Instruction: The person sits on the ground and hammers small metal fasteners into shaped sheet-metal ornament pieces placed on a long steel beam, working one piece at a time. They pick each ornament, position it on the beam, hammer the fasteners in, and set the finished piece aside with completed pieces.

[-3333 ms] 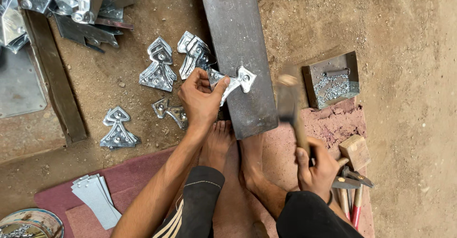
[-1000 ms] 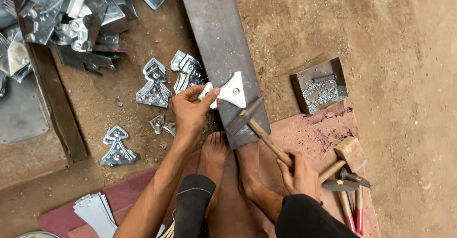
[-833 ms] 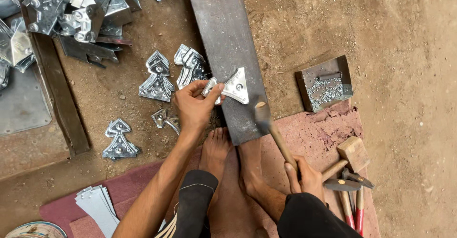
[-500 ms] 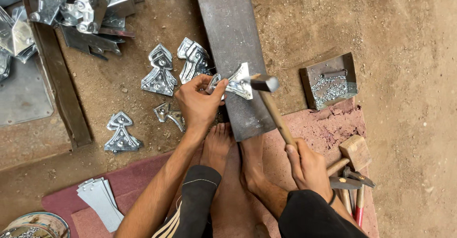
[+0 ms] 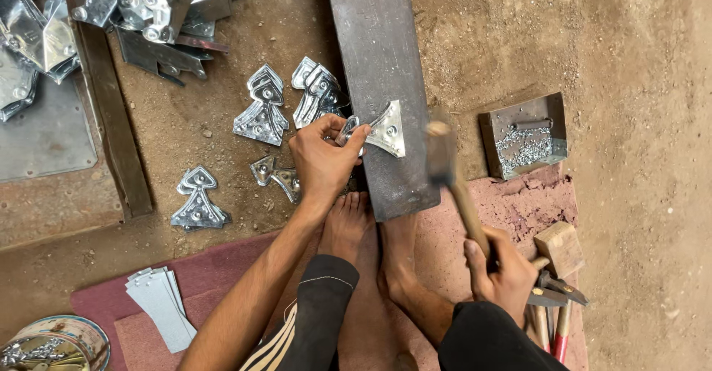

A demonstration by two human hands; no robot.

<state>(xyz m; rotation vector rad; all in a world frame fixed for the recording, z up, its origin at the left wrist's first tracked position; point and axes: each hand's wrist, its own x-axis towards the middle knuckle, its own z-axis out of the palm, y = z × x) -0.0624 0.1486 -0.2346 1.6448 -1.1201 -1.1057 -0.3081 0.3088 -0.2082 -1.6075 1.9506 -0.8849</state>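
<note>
Head view: left hand (image 5: 322, 159) pinches the metal bracket (image 5: 384, 129) flat on the steel bar (image 5: 378, 59); right hand (image 5: 503, 271) grips the hammer (image 5: 452, 178), its head raised just right of the bracket.

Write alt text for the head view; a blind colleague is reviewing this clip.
A seated person's left hand presses a shiny metal piece onto a dark steel bar on the dirt floor, while the right hand holds a hammer raised beside it. More stamped pieces lie left of the bar, a small tray to the right.
</note>
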